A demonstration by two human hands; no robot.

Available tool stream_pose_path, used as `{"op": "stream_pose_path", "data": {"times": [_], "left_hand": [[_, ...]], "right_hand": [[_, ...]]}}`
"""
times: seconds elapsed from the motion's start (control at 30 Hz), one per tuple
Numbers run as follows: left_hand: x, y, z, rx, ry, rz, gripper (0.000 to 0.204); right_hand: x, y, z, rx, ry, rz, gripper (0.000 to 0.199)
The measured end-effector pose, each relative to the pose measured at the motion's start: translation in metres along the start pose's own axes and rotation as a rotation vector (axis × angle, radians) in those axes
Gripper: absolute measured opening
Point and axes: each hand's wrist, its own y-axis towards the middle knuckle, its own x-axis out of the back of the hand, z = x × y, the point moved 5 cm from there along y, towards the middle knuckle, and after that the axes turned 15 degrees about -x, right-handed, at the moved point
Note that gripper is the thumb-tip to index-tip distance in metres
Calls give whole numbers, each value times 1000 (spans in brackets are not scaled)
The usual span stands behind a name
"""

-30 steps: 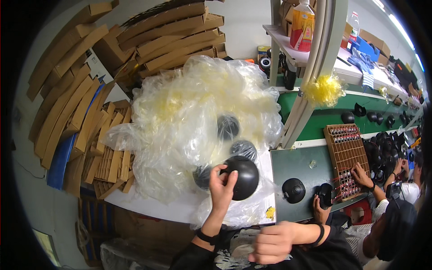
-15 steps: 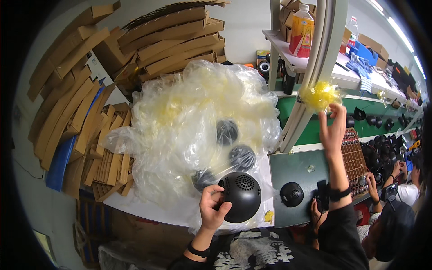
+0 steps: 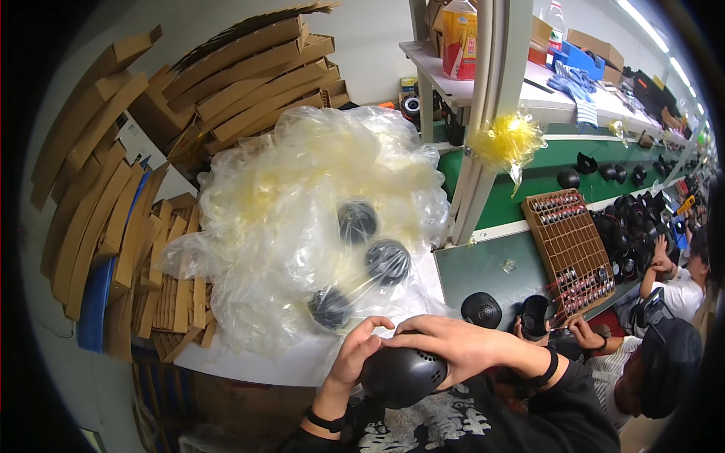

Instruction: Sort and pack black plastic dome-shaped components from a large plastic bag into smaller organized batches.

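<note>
Between both hands, a round black vented shell (image 3: 400, 374).

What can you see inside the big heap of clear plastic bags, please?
Inside the plastic bags, three round black shells show through the film, one above the other. Anything deeper is hidden by crumpled, yellowish layers.

- I see a pale grey wall (image 3: 370, 45) at the back, with flattened cardboard boxes (image 3: 249, 72) leaning against it in thick stacks.
- More cardboard sheets (image 3: 91, 204) stand on edge along the left.
- A long green-topped workbench (image 3: 544, 181) runs off to the right.
- White upright posts (image 3: 491, 113) carry a shelf (image 3: 544, 106) above the bench.
- Strip lights (image 3: 642, 19) glow at the upper right.
- A white tabletop (image 3: 257, 362) sits nearest me.
</note>
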Motion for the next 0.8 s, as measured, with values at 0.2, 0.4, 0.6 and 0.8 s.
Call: {"op": "stream_pose_path", "data": {"times": [0.2, 0.4, 0.6, 0.8], "left_hand": [[-2, 8, 2, -197, -295, 55, 43], [-5, 23, 28, -125, -302, -18, 36], [5, 25, 47, 35, -172, -137, 38], [46, -32, 85, 217, -509, -419, 41]], "right_hand": [[-6, -18, -77, 1, 1622, -342, 69], [-8, -12, -108, 11, 2108, -759, 54], [-30, -10, -158, -70, 2231, -839, 49], [36, -56, -319, -262, 1510, -1476, 60]]}}
